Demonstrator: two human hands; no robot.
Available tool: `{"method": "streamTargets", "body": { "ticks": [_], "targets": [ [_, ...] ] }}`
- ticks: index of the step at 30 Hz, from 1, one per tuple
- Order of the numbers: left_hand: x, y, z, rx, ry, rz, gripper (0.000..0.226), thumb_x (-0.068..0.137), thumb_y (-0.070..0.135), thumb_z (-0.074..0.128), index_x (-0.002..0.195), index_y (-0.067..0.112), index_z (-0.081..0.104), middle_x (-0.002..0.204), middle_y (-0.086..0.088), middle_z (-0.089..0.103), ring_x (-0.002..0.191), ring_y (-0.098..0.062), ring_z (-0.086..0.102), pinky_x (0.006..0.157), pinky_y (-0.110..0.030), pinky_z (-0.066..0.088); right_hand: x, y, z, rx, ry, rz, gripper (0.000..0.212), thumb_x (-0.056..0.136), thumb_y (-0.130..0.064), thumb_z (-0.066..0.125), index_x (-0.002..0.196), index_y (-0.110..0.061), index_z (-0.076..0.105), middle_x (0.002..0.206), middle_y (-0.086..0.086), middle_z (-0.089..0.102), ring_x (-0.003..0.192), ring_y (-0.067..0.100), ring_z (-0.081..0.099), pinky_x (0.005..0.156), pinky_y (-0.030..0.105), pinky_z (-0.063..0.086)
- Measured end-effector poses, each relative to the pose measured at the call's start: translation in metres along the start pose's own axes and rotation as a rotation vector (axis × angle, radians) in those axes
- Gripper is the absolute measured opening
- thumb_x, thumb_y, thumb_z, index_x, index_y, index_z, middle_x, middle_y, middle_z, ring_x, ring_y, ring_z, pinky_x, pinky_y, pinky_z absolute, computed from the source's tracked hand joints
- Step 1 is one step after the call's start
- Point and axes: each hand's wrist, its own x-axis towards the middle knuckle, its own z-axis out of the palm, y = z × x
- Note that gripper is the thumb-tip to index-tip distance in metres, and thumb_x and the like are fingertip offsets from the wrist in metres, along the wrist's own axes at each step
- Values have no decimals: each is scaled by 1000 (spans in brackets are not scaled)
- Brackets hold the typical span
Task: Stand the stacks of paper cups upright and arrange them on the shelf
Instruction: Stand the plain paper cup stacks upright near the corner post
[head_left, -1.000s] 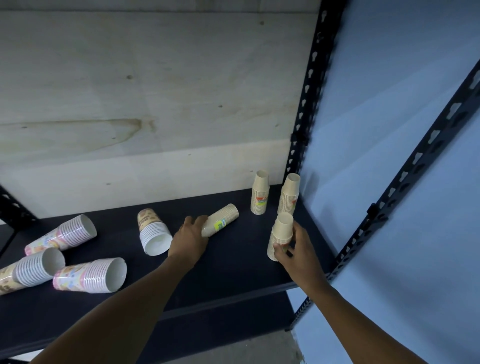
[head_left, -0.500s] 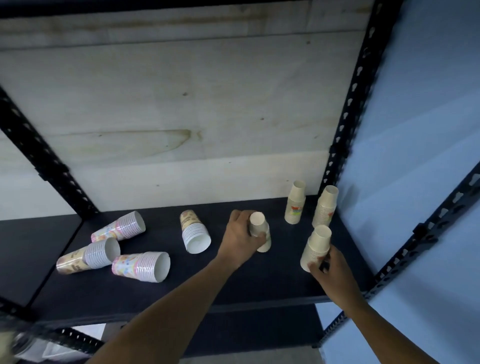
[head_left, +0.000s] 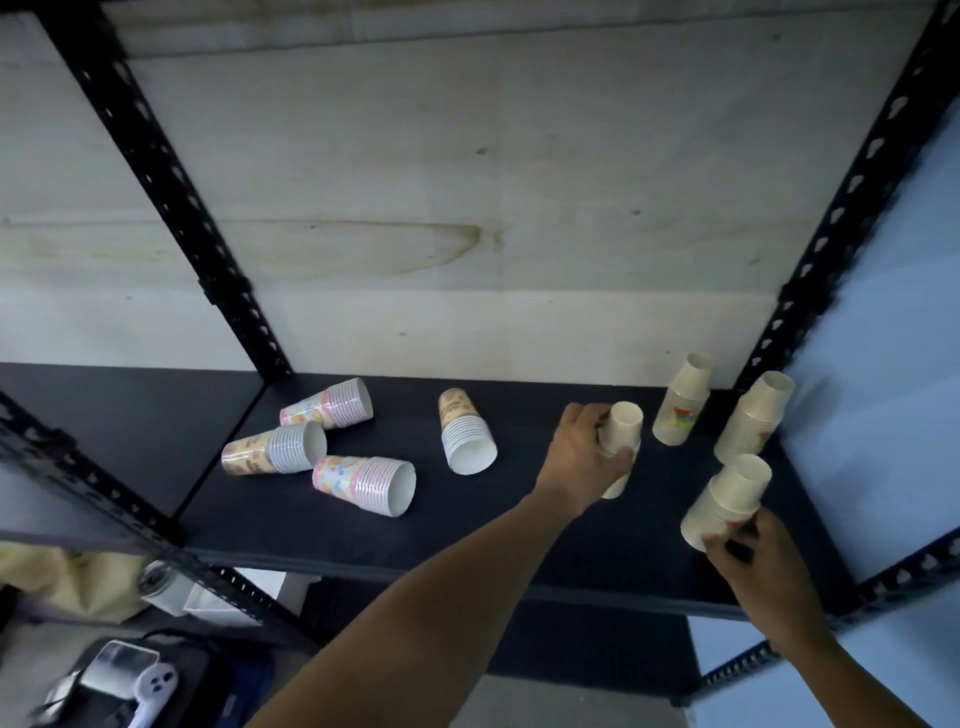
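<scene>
My left hand (head_left: 584, 457) grips a beige cup stack (head_left: 623, 426), held upright on the black shelf (head_left: 519, 530). At the front right, my right hand (head_left: 758, 566) touches the base of another upright beige stack (head_left: 727, 499). Two more beige stacks stand at the back right: one (head_left: 680, 402) with a coloured print, one (head_left: 750, 418) by the rear post. Several stacks lie on their sides: a beige-and-white one (head_left: 465, 434) mid-shelf, and three at the left, a pink one (head_left: 332, 405), a tan one (head_left: 275, 449) and a pink-patterned one (head_left: 369, 483).
Black perforated posts (head_left: 171, 192) frame the shelf; the right rear post (head_left: 852, 197) stands close to the upright stacks. A pale wall lies behind, a blue wall at the right. Below the shelf sit a white box (head_left: 218, 597) and a device (head_left: 124, 670) on the floor.
My left hand picked up the stack that lay on its side and turned it upright. My right hand stayed on the front-right stack. The view swung left.
</scene>
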Motion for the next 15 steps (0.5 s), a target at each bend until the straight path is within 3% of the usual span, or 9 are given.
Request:
{"method": "streamTargets", "body": {
  "ticks": [3, 6, 7, 9, 10, 12, 15],
  "targets": [
    [-2, 0, 1, -3, -15, 1, 62, 80, 32, 76, 136, 25, 51, 126, 4, 48, 113, -17, 58, 100, -42, 52, -1, -3, 0, -8, -4, -25, 38, 84, 7, 73, 110, -15, 55, 103, 5, 67, 90, 10, 63, 86, 36, 52],
    [-2, -1, -3, -8, -53, -23, 71, 79, 37, 77, 142, 24, 46, 134, 2, 44, 119, -20, 57, 104, -43, 50, -7, 3, 0, -51, 126, -55, 44, 71, 0, 86, 108, -5, 62, 100, 18, 66, 87, 27, 68, 65, 14, 57],
    [-3, -1, -6, -22, -67, -40, 77, 78, 43, 77, 144, 23, 44, 137, 1, 43, 122, -20, 57, 106, -42, 48, -13, 7, 0, -51, 166, -11, 55, 67, -13, 92, 112, -5, 62, 104, 20, 64, 87, 31, 66, 61, 17, 58],
    [-8, 0, -13, -45, -82, -57, 96, 70, 66, 75, 148, 22, 41, 140, 0, 41, 124, -19, 56, 109, -37, 45, -25, 17, 8, -95, 236, 52, 67, 59, -47, 93, 106, -11, 61, 102, 18, 61, 85, 35, 64, 60, 39, 60],
    [-9, 0, -16, -37, -90, -57, 104, 65, 74, 71, 149, 21, 40, 141, 0, 41, 124, -18, 56, 109, -35, 45, -32, 19, 15, -134, 269, 25, 65, 59, -55, 89, 101, -14, 61, 97, 17, 59, 82, 35, 62, 61, 50, 58],
    [-9, -4, -23, 11, -100, -40, 96, 73, 63, 77, 150, 22, 38, 142, -1, 40, 125, -20, 54, 109, -39, 45, -46, 8, 30, -183, 266, -56, 55, 64, -51, 85, 96, -16, 58, 91, 14, 55, 78, 34, 57, 62, 51, 55],
    [-8, -11, -39, 98, -78, 22, 84, 82, 42, 78, 151, 21, 36, 143, -3, 39, 128, -22, 52, 107, -41, 47, -57, -28, 50, -167, 178, -211, 44, 77, -17, 85, 112, -13, 58, 105, 2, 51, 93, 26, 56, 75, 47, 53]
  ]
}}
